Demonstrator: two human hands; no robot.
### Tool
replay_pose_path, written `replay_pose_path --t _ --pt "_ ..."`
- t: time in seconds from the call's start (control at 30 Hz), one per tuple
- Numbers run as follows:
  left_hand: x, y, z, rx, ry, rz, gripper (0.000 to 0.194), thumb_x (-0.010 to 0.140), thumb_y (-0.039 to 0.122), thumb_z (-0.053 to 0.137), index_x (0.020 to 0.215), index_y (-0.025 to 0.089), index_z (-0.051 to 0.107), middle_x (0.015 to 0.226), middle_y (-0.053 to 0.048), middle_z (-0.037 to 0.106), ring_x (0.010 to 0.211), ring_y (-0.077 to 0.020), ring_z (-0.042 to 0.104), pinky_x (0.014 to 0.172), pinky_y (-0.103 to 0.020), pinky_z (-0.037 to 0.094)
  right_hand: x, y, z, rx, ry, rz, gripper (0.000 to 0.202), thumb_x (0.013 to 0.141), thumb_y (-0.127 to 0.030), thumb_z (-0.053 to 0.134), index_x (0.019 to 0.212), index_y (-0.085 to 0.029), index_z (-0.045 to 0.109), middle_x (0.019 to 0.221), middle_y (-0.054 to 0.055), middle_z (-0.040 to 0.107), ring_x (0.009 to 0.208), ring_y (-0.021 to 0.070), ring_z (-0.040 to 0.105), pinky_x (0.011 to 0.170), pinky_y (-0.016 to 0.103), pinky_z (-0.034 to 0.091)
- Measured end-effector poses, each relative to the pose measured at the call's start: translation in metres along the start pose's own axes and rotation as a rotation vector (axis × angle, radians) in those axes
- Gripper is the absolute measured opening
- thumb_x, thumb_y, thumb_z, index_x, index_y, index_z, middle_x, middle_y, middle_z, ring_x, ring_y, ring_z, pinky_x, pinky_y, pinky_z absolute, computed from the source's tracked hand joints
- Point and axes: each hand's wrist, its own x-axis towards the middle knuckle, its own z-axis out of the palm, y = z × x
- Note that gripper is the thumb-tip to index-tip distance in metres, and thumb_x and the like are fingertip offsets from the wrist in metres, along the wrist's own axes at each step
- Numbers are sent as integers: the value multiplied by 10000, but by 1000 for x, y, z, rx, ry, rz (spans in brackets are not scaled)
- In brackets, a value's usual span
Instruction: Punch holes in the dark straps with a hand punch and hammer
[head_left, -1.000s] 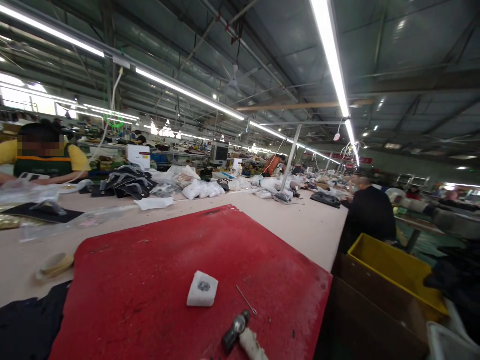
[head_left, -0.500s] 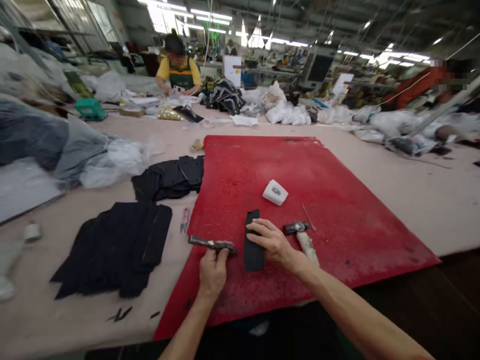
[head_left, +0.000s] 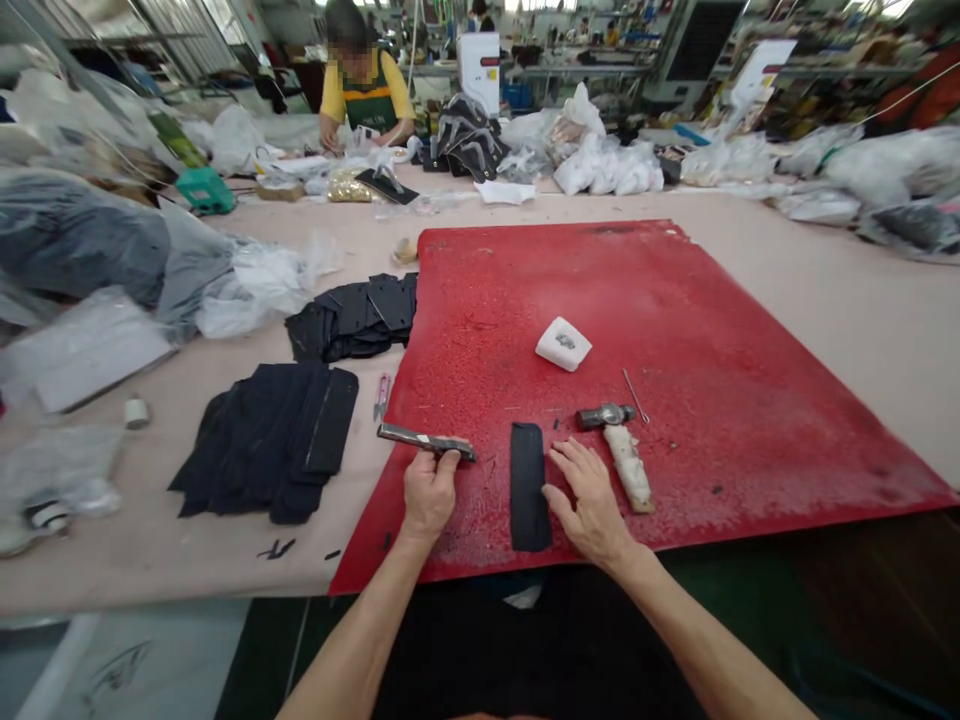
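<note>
The left hand [head_left: 431,492] has its fingers closed round a metal rod [head_left: 409,435] near the red mat's [head_left: 480,300] left edge. Over on the right, the other hand [head_left: 592,505] grips nothing, fingers loosely spread beside the black strip [head_left: 529,490] lying between both hands; whether the thumb touches it, I can't tell. A hammer [head_left: 628,470] rests just past that hand.

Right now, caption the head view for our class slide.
Left hand holding metal tool, right hand beside black strip on red mat.

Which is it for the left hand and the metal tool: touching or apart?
Touching. The head view shows the left hand gripping the metal tool, thumb and fingers closed on it with no gap.
</note>
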Motion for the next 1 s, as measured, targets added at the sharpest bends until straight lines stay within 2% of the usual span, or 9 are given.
replay_pose_path --t 0.07,0.13,0.23,0.5,0.7,0.87,1.0 --pt "0 2 0 4 0 0 232 875 327 565 951 165 714 955 -73 750 922 -229 691 906 -357 514 -2 -13 3 -72 -58 15 602 873 -453 561 1380 -140 476 1439 180 479 1395 340 352 1122 608 264" --pt "0 2 0 7 0 1 234 879 325 564 953 161 714 957 -74 750 924 -227 691 903 -356 516 -2 -24 7 -128 -113 -7 701 848 -525 580 1403 -118 446 1476 195 433 1408 362 320 1129 622 219" --pt "-1 0 0 4 0 -5 232 880 321 568 958 157 714 949 -73 752 921 -223 690 905 -352 515 -2 -33 12 -175 -133 -18 712 855 -521 567 1408 -91 435 1491 208 409 1410 369 311 1134 615 195" --pt "-1 -2 2 -72 -15 -6 212 881 296 571 952 158 716 933 -69 747 888 -209 691 884 -336 524 -7 -38 15 -229 -128 -49 703 870 -503 550 1389 -41 440 1496 232 388 1400 377 315 1138 613 193" --pt "-3 0 1 -123 -26 -23 203 873 291 582 944 159 719 940 -74 746 900 -214 691 886 -342 529 -9 -38 18 -238 -127 -56 720 871 -526 544 1400 -54 422 1501 225 381 1408 369 306 1145 603 197" --pt "-2 1 -3 -299 -26 -88 212 852 325 629 916 142 713 913 -78 747 871 -205 694 867 -342 540 -10 -35 20 -217 -98 -56 705 870 -534 542 1399 -82 428 1482 216 412 1391 362 340 1141 590 211" --pt "-2 2 -7 -632 31 -235 267 792 388 707 884 139 680 840 -65 744 771 -191 697 819 -375 565 -12 -32 23 -203 -79 -63 690 867 -532 542 1394 -98 440 1475 202 428 1388 358 347 1144 579 211"
